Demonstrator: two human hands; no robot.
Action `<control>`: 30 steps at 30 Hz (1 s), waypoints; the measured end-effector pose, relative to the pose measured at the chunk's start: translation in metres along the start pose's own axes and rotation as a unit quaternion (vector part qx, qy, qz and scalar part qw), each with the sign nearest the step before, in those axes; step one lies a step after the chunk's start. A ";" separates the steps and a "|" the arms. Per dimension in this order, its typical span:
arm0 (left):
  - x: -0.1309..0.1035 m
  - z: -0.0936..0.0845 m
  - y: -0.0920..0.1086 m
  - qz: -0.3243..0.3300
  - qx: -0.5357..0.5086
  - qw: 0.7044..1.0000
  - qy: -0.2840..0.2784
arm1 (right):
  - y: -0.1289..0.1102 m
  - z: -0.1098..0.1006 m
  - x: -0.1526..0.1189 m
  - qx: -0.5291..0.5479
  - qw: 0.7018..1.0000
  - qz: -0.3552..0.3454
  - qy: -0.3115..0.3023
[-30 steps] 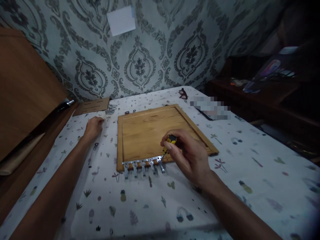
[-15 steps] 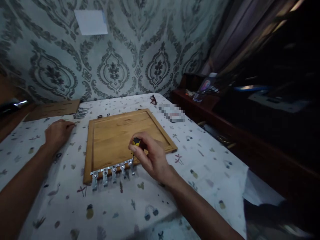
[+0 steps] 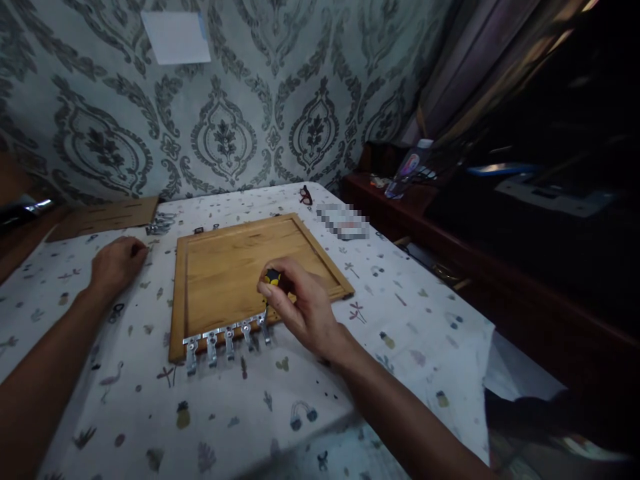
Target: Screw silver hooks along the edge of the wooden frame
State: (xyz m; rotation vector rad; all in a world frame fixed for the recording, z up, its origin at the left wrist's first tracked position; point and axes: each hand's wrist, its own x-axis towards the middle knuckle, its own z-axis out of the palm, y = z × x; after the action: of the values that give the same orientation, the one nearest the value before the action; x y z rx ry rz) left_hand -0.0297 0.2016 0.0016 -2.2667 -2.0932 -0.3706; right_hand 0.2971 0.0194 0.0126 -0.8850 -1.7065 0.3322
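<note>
My right hand (image 3: 305,300) is closed round a screwdriver (image 3: 273,276) with a black and yellow handle. Its thin shaft points down to the rightmost of several silvery, hook-like metal fittings (image 3: 229,341). These stand in a row along the near edge of a framed wooden panel (image 3: 240,273), their arms sticking out past the edge. To the left of the panel, my left hand (image 3: 117,263) rests on the tablecloth with its fingers curled together. Whatever lies between those fingertips, if anything, is hidden.
Beyond my left hand lie a pile of metal pieces (image 3: 160,224) and a cardboard sheet (image 3: 107,219). Eyeglasses (image 3: 305,195) and a blurred-out item (image 3: 344,221) lie past the panel's far right side. A bottle (image 3: 407,170) stands on the dark red furniture at right.
The view has shifted slightly. My left fingers are curled further in than before. The screwdriver stays at the rightmost fitting, with my right hand almost in the same place.
</note>
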 end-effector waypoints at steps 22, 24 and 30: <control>-0.087 -0.041 0.148 0.338 -0.288 0.827 -0.346 | -0.002 -0.001 -0.004 -0.022 0.999 0.018 0.028; -0.087 -0.037 0.154 0.347 -0.283 0.815 -0.368 | -0.001 -0.001 -0.004 -0.021 0.999 0.018 0.028; -0.082 -0.027 0.161 0.358 -0.217 0.827 -0.375 | 0.000 0.000 -0.004 -0.015 0.999 0.001 0.028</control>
State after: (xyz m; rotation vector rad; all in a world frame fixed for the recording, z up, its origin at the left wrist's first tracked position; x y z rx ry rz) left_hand 0.1196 0.1020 0.0336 -3.6895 -1.1425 0.1447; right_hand 0.2978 0.0171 0.0099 -0.9097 -1.6635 0.2802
